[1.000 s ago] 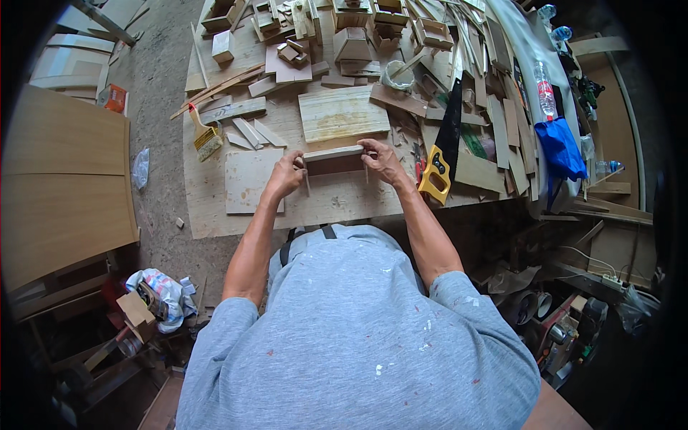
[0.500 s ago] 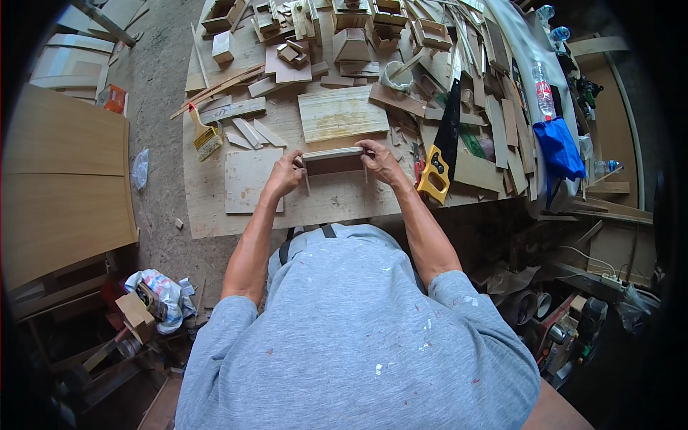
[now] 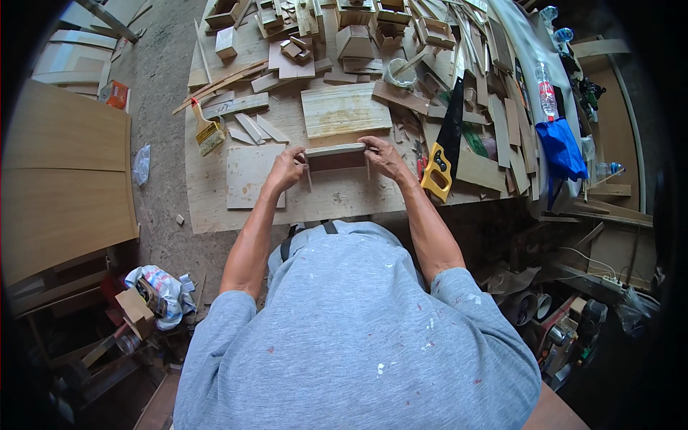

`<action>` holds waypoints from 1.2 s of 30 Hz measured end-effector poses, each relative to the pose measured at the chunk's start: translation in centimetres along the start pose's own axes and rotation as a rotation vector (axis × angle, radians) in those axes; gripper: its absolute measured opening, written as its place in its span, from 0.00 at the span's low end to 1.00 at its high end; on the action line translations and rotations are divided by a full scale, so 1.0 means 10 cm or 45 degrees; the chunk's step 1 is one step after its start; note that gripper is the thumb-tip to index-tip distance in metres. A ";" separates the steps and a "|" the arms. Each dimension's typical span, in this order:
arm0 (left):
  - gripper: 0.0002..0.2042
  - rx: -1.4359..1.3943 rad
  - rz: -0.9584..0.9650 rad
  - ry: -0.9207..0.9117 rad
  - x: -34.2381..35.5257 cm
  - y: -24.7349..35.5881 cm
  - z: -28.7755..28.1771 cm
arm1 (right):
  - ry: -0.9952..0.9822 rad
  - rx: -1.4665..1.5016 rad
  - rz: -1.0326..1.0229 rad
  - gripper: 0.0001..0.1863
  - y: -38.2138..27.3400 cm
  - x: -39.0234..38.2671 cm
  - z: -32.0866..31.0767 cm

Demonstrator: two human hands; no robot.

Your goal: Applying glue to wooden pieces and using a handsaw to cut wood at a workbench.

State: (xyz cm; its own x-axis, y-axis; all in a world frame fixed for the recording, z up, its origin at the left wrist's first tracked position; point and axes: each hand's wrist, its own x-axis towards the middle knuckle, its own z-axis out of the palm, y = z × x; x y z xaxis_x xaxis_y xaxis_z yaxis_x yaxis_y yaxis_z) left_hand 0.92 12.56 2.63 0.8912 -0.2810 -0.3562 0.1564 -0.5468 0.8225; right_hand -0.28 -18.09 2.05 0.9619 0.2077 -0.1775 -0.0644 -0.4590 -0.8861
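Note:
Between my hands, at the near part of the worktable (image 3: 333,204), stands a small wooden frame (image 3: 335,151) with a pale top edge, a darker inner face and thin side pieces. Its left end is gripped by my left hand (image 3: 288,170), fingers closed on the corner. My right hand (image 3: 384,156) pinches the opposite end. Just beyond the frame lies a pale wooden board (image 3: 345,111) with yellowish stains. A flat square board (image 3: 254,176) rests beside my left hand. To the right of my right hand is a handsaw (image 3: 446,143) with a yellow handle.
A paintbrush (image 3: 207,127) lies at the table's left. Small wooden boxes (image 3: 355,43), a white tub (image 3: 400,74) and many offcuts crowd the far side. Wood strips cover the right, beside a blue bag (image 3: 561,149) and a plastic bottle (image 3: 545,92). A large wooden panel (image 3: 68,179) stands left.
The view has shifted very slightly. Both hands keep their hold on the wooden frame, which stays in nearly the same place.

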 end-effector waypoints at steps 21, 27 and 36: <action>0.28 0.038 -0.003 0.013 0.02 -0.05 0.01 | 0.075 -0.115 0.004 0.16 -0.12 0.11 0.07; 0.36 -0.217 -0.093 -0.045 -0.11 0.08 -0.03 | 0.239 0.202 -0.176 0.17 -0.25 0.13 -0.09; 0.28 0.493 0.625 0.676 -0.40 1.14 0.00 | 0.429 0.208 -0.108 0.20 -1.13 -0.20 -0.15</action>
State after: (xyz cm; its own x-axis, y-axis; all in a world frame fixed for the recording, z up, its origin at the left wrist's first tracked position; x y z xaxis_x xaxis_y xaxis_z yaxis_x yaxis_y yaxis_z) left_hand -0.83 7.46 13.43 0.9179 -0.2017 0.3418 -0.3757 -0.7193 0.5844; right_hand -1.02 -14.64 13.10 0.9973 -0.0692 0.0261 0.0039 -0.3031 -0.9530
